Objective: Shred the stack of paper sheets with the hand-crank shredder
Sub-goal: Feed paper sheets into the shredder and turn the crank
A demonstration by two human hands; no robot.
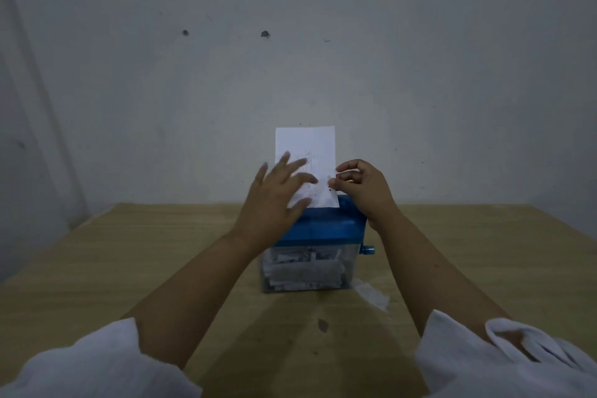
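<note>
A hand-crank shredder with a blue top [323, 226] and a clear bin [307, 268] full of paper strips stands in the middle of the wooden table [129, 268]. A white paper sheet [307, 145] stands upright in the slot on top. My left hand [277, 194] has its fingers spread and straight, blurred, against the sheet's front. My right hand [361, 187] pinches the sheet's right edge just above the blue top. A small blue crank stub [368, 250] sticks out of the shredder's right side. No stack of sheets is in view.
A pale scrap or smear [371, 294] lies on the table right of the bin. A dark spot [323, 325] marks the table in front. A grey wall [290, 58] rises right behind the table's far edge.
</note>
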